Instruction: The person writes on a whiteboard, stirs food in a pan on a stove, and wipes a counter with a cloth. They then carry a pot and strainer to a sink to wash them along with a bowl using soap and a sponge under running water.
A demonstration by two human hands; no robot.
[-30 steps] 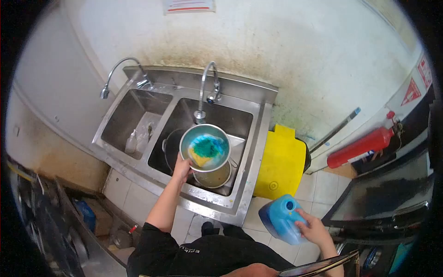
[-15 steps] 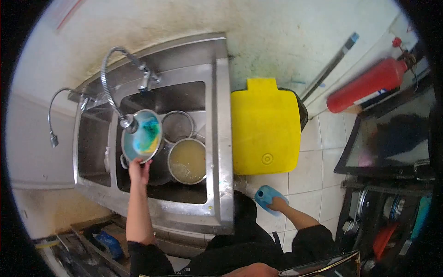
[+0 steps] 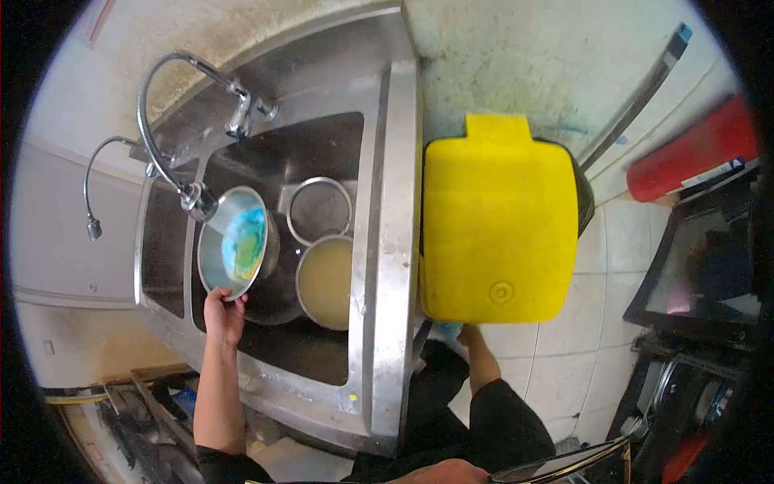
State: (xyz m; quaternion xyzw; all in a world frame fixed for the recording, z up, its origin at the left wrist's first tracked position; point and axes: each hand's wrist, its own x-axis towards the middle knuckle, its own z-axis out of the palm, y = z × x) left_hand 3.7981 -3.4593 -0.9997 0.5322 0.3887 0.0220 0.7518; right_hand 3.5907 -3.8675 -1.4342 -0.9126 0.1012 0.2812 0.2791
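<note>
My left hand (image 3: pixel 226 315) grips the near rim of a metal bowl (image 3: pixel 211 256), tilted over the sink. Inside it lies a green and yellow sponge (image 3: pixel 248 254) with blue liquid around it. A faucet's spray head (image 3: pixel 198 202) hangs at the bowl's far left rim. My right hand (image 3: pixel 472 335) is low beside the bin, its fingers closed on a light-blue plastic bottle (image 3: pixel 446 329) that the yellow lid mostly hides. To the right of the bowl stand a pot of cloudy liquid (image 3: pixel 326 286) and a round strainer (image 3: pixel 320 211).
A steel double sink (image 3: pixel 371 242) borders a bin with a yellow lid (image 3: pixel 500 226). A second hose faucet (image 3: pixel 94 226) hangs at the left. A red fire extinguisher (image 3: pixel 689 157), a dark pole (image 3: pixel 637 105) and a shelf of dishes (image 3: pixel 685 395) are on the right.
My right hand has moved left with the blue bottle, going partly behind the yellow lid. The bowl in my left hand has shifted slightly left in view. The camera view has moved too.
</note>
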